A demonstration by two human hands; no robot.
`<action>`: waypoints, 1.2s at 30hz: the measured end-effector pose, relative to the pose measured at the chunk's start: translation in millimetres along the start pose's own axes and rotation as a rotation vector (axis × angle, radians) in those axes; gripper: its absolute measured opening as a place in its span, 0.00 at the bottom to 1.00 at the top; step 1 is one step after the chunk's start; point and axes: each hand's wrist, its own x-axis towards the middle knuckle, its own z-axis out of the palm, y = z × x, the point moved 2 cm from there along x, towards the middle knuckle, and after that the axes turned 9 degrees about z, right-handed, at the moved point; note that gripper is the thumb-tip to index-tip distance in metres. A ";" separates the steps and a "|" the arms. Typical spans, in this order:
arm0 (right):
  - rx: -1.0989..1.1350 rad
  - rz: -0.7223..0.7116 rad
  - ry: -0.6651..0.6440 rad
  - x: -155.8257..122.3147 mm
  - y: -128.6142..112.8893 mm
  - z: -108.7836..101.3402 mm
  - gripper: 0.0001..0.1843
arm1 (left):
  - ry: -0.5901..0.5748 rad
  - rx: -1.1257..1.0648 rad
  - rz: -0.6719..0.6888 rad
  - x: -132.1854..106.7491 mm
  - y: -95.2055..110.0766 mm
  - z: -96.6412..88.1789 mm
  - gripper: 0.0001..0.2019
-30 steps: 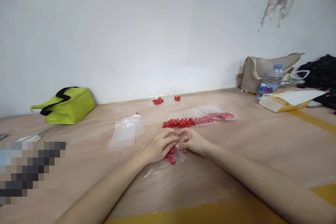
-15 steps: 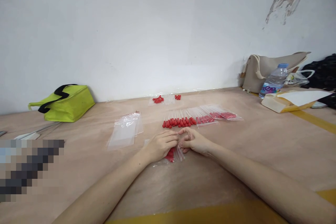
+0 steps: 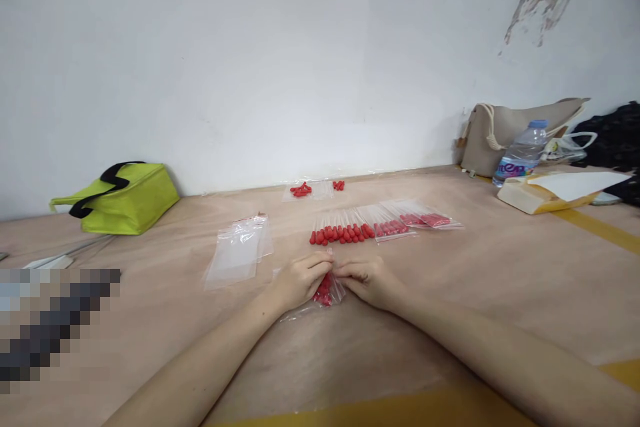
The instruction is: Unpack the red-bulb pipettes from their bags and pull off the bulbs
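Near the middle of the table, my left hand point(image 3: 305, 278) and my right hand point(image 3: 369, 279) meet fingertip to fingertip. Both are closed in a pinch on a clear plastic bag point(image 3: 331, 252), whose edge shows just above the fingers. Under and between them, small red pieces point(image 3: 324, 293) lie in clear plastic, partly covered by my left hand. Just beyond my hands lies a row of red-ended pieces point(image 3: 343, 233) with thin pale stems. To its right are filled clear bags point(image 3: 393, 229) of the same red pieces, overlapping one another.
Flat clear zip bags point(image 3: 235, 257) lie left of my hands. Small red pieces point(image 3: 301, 190) rest on plastic by the wall. A lime-green bag point(image 3: 137, 203) stands at left. At right are a water bottle point(image 3: 520, 153), a beige bag point(image 3: 480, 147) and an open paper packet point(image 3: 560, 192).
My right fingers have moved slightly left and down, from being spread and curled to a pinch beside my left fingertips. More of the red pieces now shows below.
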 end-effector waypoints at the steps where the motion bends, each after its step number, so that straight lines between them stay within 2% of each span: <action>1: -0.085 -0.083 0.027 -0.4 -0.9 0.0 0.10 | -0.003 -0.008 -0.003 -1.0 -0.9 0.4 0.11; 5: -0.378 -0.279 0.096 -0.9 -0.3 -2.0 0.10 | -0.037 -0.068 -0.042 -3.8 -5.0 2.0 0.12; 10: -0.625 -0.389 0.154 -0.8 -1.1 -6.0 0.09 | -0.098 -0.207 -0.085 -1.7 -3.8 -1.1 0.19; 13: -0.654 -0.408 0.178 -1.2 -3.5 -7.6 0.09 | -0.151 -0.279 -0.060 0.8 -1.4 -2.7 0.20; 16: -0.661 -0.405 0.213 -1.3 -6.0 -8.8 0.08 | -0.114 -0.268 -0.029 2.9 -1.8 -3.4 0.17; 25: -0.699 -0.427 0.228 -2.0 -8.5 -7.9 0.08 | -0.047 -0.094 0.105 2.1 -5.2 -4.0 0.10; 30: -0.706 -0.465 0.174 -1.0 -10.0 -8.6 0.08 | 0.011 0.124 0.241 0.9 -1.6 -2.8 0.06; 33: -0.685 -0.498 0.135 -0.5 -11.3 -8.9 0.09 | -0.025 0.170 0.248 -1.1 -0.6 -1.0 0.08; 36: -0.693 -0.527 0.091 -0.8 -12.0 -7.6 0.11 | -0.117 0.108 0.190 -4.3 -3.2 3.0 0.11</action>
